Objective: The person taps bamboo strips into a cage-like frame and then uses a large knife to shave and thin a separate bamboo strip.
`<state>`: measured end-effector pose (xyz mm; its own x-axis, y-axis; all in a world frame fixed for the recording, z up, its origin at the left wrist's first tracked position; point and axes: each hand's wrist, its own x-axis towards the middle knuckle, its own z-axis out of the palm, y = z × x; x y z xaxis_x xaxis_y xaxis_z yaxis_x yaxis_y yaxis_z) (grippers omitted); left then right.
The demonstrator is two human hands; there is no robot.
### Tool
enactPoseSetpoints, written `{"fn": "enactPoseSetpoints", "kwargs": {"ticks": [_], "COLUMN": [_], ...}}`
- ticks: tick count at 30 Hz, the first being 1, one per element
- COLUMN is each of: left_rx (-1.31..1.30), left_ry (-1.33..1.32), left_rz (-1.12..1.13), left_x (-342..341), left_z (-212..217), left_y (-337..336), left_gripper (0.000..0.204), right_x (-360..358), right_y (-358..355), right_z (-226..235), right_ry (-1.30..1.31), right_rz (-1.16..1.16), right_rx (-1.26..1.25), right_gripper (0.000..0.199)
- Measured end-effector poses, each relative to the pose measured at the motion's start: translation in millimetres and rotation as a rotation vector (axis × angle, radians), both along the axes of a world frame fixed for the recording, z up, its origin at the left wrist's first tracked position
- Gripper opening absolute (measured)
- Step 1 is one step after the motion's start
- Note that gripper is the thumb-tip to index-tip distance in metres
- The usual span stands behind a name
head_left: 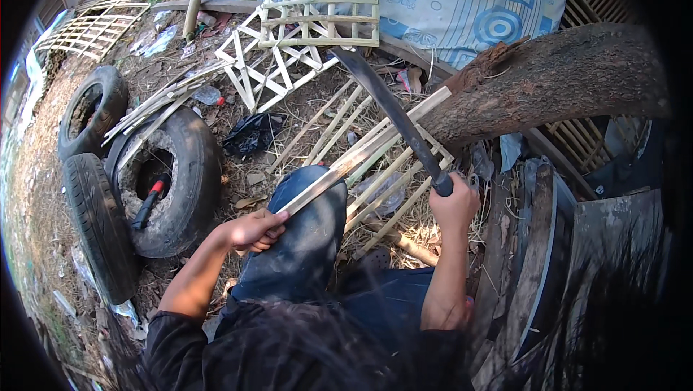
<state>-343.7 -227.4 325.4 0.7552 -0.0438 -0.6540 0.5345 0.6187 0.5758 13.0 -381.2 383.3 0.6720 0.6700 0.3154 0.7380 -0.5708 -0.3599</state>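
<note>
My left hand [253, 231] is closed around the near end of a pale bamboo strip [325, 177], which slants up to the right across my bent knee [307, 207]. The strip's far part seems doubled, so a second strip may lie along it. In my right hand [456, 205] is the dark handle of a machete [379, 95]. Its long blade points up and to the left and crosses over the far part of the strip; whether the two touch I cannot tell. Several more bamboo strips [390, 183] lie on the ground beyond and right of my knee.
A tree trunk [556, 81] leans in from the right. Old tyres [198, 174] lie at left, one with a red-and-black tool [149, 203] inside. Bamboo lattices [321, 1] and a blue patterned sheet [469, 9] stand ahead. A black plastic bag [253, 133] and wooden planks [530, 247] are nearby.
</note>
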Motion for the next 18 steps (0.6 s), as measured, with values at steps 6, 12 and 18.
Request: {"fn": "enactPoseSetpoints", "kwargs": {"ticks": [6,12,18], "left_rx": [0.864,1.033,1.282], "left_ry": [-0.008,0.132,0.274], "left_rz": [0.084,-0.011,-0.043], "left_x": [-6,4,7], "left_z": [9,40,47], "left_y": [-31,-41,-54], "left_gripper": [0.053,0.054,0.043], "right_x": [-27,-34,-46], "right_y": [-12,-9,-7], "right_z": [-5,-13,-18], "right_ry": [-0.008,0.065,0.077], "right_rz": [0.085,0.162,0.210], "right_rx": [-0.014,0.006,-0.025], "right_gripper": [0.015,0.017,0.018]}}
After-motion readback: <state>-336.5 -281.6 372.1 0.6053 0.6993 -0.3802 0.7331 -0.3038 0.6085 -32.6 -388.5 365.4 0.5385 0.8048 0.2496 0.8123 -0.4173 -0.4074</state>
